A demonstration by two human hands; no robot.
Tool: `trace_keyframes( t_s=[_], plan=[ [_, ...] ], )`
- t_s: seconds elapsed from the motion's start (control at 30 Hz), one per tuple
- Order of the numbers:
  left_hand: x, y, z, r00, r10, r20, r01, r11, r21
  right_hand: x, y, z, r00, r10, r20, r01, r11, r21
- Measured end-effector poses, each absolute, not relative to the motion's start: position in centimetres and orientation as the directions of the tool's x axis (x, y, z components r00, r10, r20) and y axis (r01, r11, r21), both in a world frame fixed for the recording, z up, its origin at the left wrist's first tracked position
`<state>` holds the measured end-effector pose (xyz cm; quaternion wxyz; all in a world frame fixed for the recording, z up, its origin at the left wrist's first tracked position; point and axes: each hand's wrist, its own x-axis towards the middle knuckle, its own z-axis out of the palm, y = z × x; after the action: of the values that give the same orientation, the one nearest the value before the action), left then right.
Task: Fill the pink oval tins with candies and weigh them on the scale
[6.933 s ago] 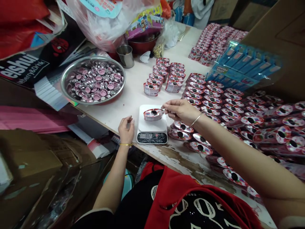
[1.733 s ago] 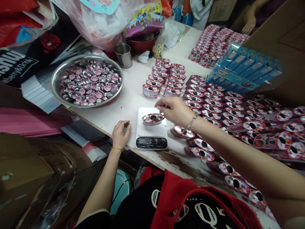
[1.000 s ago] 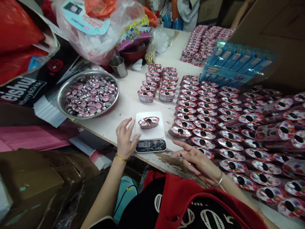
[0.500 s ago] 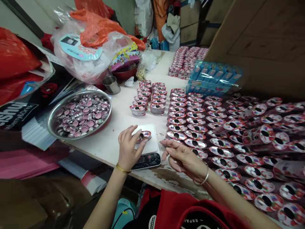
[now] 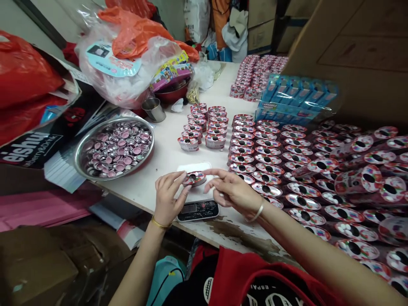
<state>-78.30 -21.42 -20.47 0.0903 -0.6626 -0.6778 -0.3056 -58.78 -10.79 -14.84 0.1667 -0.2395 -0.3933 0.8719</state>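
Observation:
A small oval printed box (image 5: 195, 179), red, pink and silver with a dark hole in its top, sits on the white plate of a kitchen scale (image 5: 198, 211). My left hand (image 5: 169, 193) closes its thumb and fingers on the box's left end. From the right, my right hand (image 5: 236, 190) reaches over the plate. Its index finger stretches to the box's right end, thumb and index stand apart, and the other fingers are bent. I cannot see into its palm. Below the plate, the scale's black panel shows a display too small to read.
Left stands a steel basin (image 5: 79, 163) of pink and silver caps. Two short rows of oval boxes (image 5: 215, 141) are beyond the scale; many more boxes (image 5: 267, 189) crowd the right. A metal cup (image 5: 154, 109), plastic bags (image 5: 137, 34) and blue packs (image 5: 288, 102) stand farther back.
My right hand has moved left and forward, from beside the scale to the box's right end. My left hand stays at the box's left end. The camera view has shifted slightly.

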Motion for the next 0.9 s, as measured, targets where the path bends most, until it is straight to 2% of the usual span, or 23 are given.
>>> trace_keyframes(
  t_s=[0.13,0.23,0.43,0.67,0.8,0.9],
  plan=[
    [-78.2,-20.9,-20.6,0.027,0.911,0.412,0.959,-0.140,0.247,-61.8,-9.3,-14.3,-0.859,0.456,-0.234,-0.109,-0.609,-0.785],
    [-78.4,-20.7,-20.6,0.058,0.911,0.409,0.958,-0.166,0.234,-62.7,-8.7,-14.4,-0.860,0.455,-0.231,-0.108,-0.605,-0.789],
    [-78.8,-21.8,-21.4,-0.139,0.799,0.585,0.938,-0.083,0.336,-65.0,-8.6,-15.5,-0.867,0.391,-0.310,-0.005,-0.627,-0.779],
    [-78.9,-22.8,-22.1,-0.257,0.773,0.581,0.892,-0.042,0.451,-66.4,-8.3,-16.1,-0.869,0.339,-0.360,0.093,-0.603,-0.792],
    [-78.6,-22.9,-22.1,-0.293,0.748,0.596,0.873,-0.045,0.486,-66.5,-8.4,-15.5,-0.865,0.359,-0.350,0.030,-0.660,-0.751],
    [-77.5,-22.9,-21.3,-0.341,0.666,0.663,0.877,-0.028,0.480,-66.5,-8.9,-14.9,-0.829,0.441,-0.343,-0.092,-0.713,-0.695]
  ],
)
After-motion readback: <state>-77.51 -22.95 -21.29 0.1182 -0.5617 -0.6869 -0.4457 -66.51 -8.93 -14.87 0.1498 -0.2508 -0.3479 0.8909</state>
